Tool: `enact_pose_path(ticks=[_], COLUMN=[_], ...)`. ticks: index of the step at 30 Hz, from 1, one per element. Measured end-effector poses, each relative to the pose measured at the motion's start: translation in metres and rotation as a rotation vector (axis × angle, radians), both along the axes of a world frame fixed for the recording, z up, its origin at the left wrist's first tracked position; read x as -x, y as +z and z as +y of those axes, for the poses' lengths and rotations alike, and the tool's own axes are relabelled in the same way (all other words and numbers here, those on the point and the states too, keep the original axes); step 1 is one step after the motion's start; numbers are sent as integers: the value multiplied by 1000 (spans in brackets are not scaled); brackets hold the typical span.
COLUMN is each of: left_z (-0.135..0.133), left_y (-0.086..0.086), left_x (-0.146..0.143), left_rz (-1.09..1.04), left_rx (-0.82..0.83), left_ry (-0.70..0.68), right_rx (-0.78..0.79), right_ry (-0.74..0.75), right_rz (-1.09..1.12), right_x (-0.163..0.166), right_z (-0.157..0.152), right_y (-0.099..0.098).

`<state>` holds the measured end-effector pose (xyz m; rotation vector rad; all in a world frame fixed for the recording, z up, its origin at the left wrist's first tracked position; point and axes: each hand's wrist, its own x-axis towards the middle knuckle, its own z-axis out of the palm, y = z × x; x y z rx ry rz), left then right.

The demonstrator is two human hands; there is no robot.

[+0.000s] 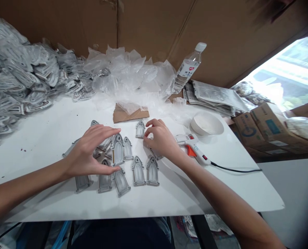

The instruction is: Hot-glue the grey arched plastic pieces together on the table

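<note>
Pieces [117, 150], grey and arched like church windows, spread flat on the white counter [47, 138], probably so each stays within easy reach. Left grip [88, 150] wide open, cupped around the central cluster, with no clear hold. Right grip [160, 138] half curled beside a small arch [140, 129]; any hold on the piece under the palm impossible to tell. Hot glue gun [191, 148] close by on the right, handy to that hand; bagged pieces [21, 76] heaped farther back on the left.

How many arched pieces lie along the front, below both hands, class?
5, left to right: first, second, third, fourth, fifth; more may hide under the left hand and right hand.
</note>
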<state>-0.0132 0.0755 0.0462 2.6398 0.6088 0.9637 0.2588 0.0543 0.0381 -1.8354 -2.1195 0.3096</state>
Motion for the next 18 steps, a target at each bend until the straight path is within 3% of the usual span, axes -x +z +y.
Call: enact_pose_path(ticks=[7,18], left_z=[1,1], left_y=[-1,-2], left_x=[1,1], left_rz=[0,17], left_rx=[4,8], left_ry=[-5,-10], right_rx=[-9,139], right_ry=[-35,-73], right_rz=[136,453], right_x=[-10,-14], right_z=[5,15], right_y=[8,3])
